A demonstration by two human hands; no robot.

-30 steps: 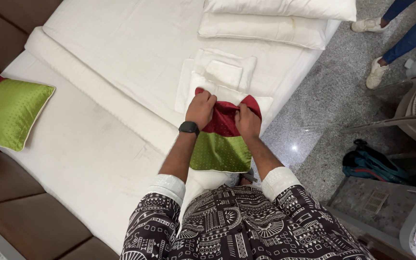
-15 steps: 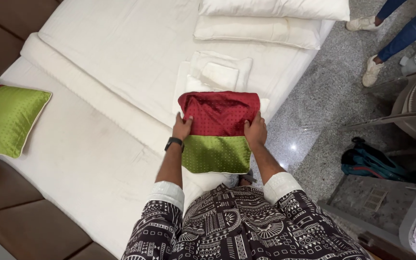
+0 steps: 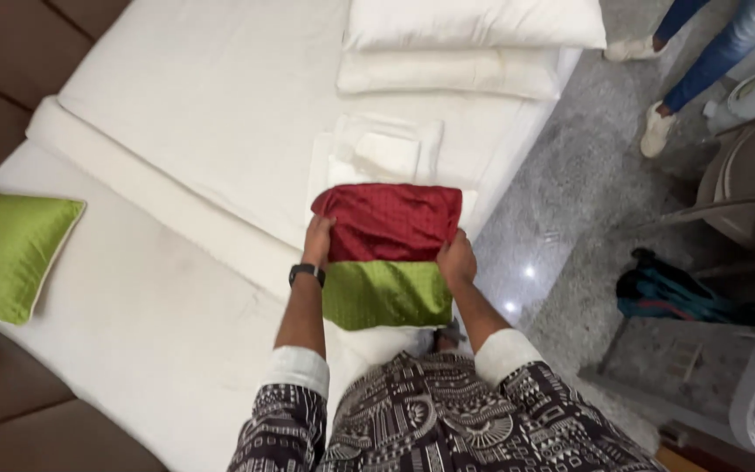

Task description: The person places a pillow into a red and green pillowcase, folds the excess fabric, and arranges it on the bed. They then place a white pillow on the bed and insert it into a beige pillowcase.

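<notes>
Left hand [image 3: 318, 238] and right hand [image 3: 456, 259] grip opposite sides of the cushion [image 3: 388, 255], red half away from the person, green half nearer. Fingers on both hands curl around its edges. The cushion sits above the bed [image 3: 176, 157] edge, just before folded towels [image 3: 377, 150]. A second cushion [image 3: 6, 253] lies far left.

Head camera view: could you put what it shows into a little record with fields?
Held thing: red and green cushion, flat between both hands over the bed edge
Left hand: grips the cushion's left side; dark watch on the wrist
Right hand: grips its right side
Beyond the cushion: folded white towels, two white pillows
On the bed, left: second green cushion
Floor, right: another person's legs, dark bag
</notes>
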